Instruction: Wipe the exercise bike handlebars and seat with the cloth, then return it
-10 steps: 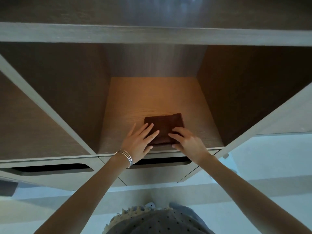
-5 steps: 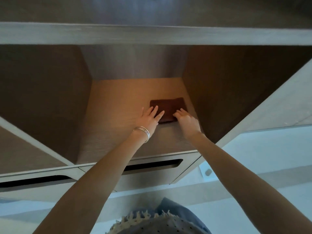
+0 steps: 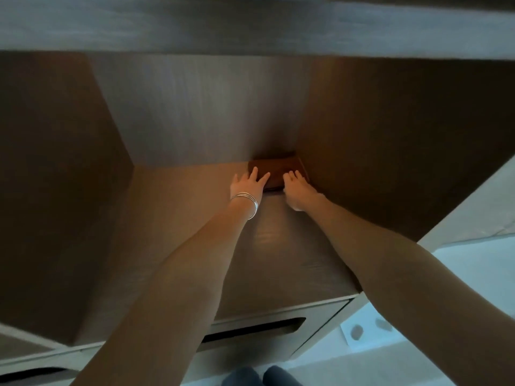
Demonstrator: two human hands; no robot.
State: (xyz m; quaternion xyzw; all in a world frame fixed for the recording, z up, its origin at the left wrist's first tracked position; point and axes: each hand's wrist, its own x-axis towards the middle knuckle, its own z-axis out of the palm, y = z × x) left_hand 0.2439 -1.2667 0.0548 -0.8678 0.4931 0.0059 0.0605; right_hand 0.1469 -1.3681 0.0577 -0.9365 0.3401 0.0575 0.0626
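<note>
Head view, folded cloth (image 3: 280, 170) in back corner, under both hands' fingertips (image 3: 260, 178)

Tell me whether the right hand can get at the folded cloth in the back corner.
Probably yes: the right hand already rests on the cloth, with nothing between them. The side wall close beside it may hamper a grip.

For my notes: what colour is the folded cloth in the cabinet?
Dark brown cloth, plain, seen in the head view.

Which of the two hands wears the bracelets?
The left hand: thin silver bangles circle its wrist. The right hand has a bare wrist. Both rest on the folded brown cloth.
</note>
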